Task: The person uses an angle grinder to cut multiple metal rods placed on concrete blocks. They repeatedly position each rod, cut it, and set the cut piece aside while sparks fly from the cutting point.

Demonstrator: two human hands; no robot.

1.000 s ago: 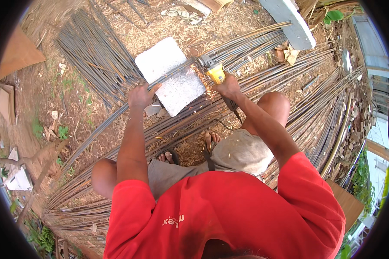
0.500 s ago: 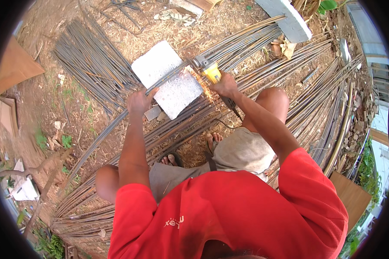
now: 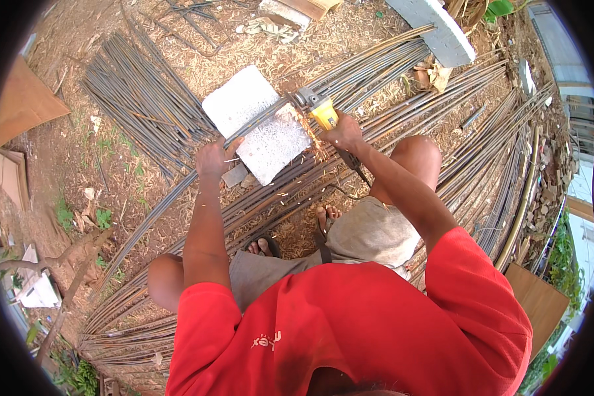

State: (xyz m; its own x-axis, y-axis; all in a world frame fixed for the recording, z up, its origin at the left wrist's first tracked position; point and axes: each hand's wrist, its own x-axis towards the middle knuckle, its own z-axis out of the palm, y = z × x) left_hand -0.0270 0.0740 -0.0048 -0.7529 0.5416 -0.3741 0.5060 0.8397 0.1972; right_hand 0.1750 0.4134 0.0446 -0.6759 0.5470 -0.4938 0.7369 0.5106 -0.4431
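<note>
My right hand [image 3: 343, 132] grips a yellow and grey angle grinder [image 3: 324, 113], its head against several steel rods. Orange sparks [image 3: 317, 146] fly from the contact toward my feet. The bundle of steel rods [image 3: 261, 120] lies across a pale, speckled concrete block [image 3: 274, 146]. Around the rods at the block's left edge my left hand [image 3: 211, 158] is closed. A thin light-coloured piece sticks out beside its fingers, too small to name. The grinder's disc is hard to make out behind its head and the sparks.
Cut rods [image 3: 142, 92] lie piled at the far left. Long rods [image 3: 257, 195] run under the block and between my feet. A grey slab [image 3: 435, 30] rests on rods at the far right. The grinder's dark cord [image 3: 343, 193] hangs near my right knee. Boards [image 3: 30, 102] lie left.
Sparks now spread wider, reaching down over the rods near my feet. A thin light piece shows beside my left fingers. Both hands stay almost in place.
</note>
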